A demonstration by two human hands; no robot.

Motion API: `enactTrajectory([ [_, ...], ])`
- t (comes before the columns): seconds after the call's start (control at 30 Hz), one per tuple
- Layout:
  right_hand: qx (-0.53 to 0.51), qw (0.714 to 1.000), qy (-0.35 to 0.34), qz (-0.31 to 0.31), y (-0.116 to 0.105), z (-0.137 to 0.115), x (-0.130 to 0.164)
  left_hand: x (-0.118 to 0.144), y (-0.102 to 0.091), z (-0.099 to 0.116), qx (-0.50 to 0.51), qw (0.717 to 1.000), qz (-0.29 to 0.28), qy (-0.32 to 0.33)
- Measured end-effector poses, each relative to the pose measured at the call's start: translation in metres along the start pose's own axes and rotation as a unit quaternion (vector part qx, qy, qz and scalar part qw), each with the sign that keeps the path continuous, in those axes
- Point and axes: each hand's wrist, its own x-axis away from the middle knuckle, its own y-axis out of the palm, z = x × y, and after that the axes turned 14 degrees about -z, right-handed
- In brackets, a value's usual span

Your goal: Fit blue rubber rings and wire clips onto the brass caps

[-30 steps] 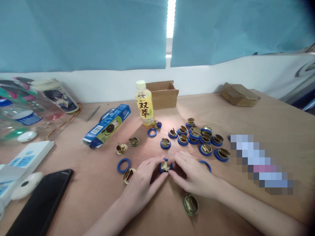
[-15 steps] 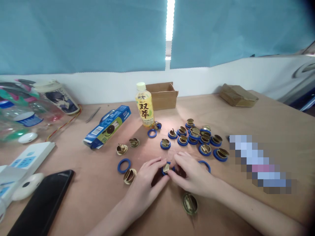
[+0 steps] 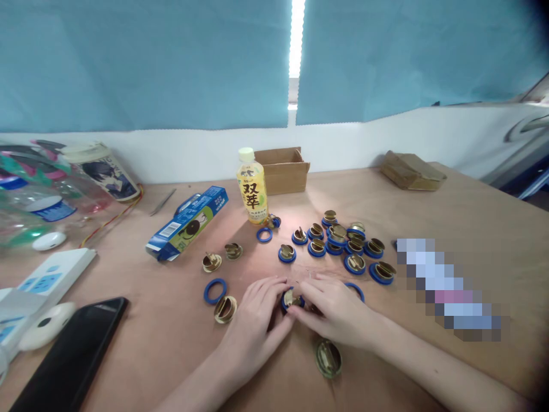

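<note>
Between my two hands sits a brass fitting (image 3: 292, 298), round with an upright plate across its middle, and a blue ring shows around it. My left hand (image 3: 259, 312) has thumb and fingers closed on its left side. From the right, my right hand (image 3: 328, 303) pinches the same piece, fingertips hiding part of it. Left of my left hand lie a loose brass fitting (image 3: 225, 309) and a loose blue ring (image 3: 215, 291). Another brass fitting (image 3: 329, 359) lies below my right hand. A second blue ring (image 3: 355, 291) is partly hidden behind that hand.
Several ringed brass fittings (image 3: 337, 234) cluster at the right, some stacked. A yellow drink bottle (image 3: 253, 191) stands before an open cardboard box (image 3: 285, 177). Leftward lie a blue-green carton (image 3: 189, 223), a black phone (image 3: 71, 360) and a white power strip (image 3: 55, 274).
Both hands stay around the same fitting, with only small finger shifts. A little more of its brass top shows between the fingers. The whole view has shifted slightly.
</note>
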Motion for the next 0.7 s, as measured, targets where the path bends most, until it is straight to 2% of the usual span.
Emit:
enactTrajectory([
  [0.17, -0.019, 0.999, 0.044, -0.004, -0.0057, -0.0039, -0.0009, 0.0034, 0.0008, -0.0003, 0.038, 0.999, -0.011, -0.009],
  [0.27, -0.028, 0.999, 0.032, -0.025, -0.0090, -0.0063, -0.0014, 0.0045, 0.0015, 0.0005, 0.070, 0.997, -0.008, -0.024],
  [0.5, -0.064, 0.997, 0.020, -0.034, -0.0088, -0.0028, 0.0000, 0.0019, 0.0018, 0.0060, 0.097, 0.995, 0.006, -0.005],
  [0.7, -0.077, 0.997, 0.012, 0.003, -0.0073, -0.0026, 0.0002, 0.0026, 0.0013, 0.0065, 0.098, 0.995, 0.012, 0.006],
])
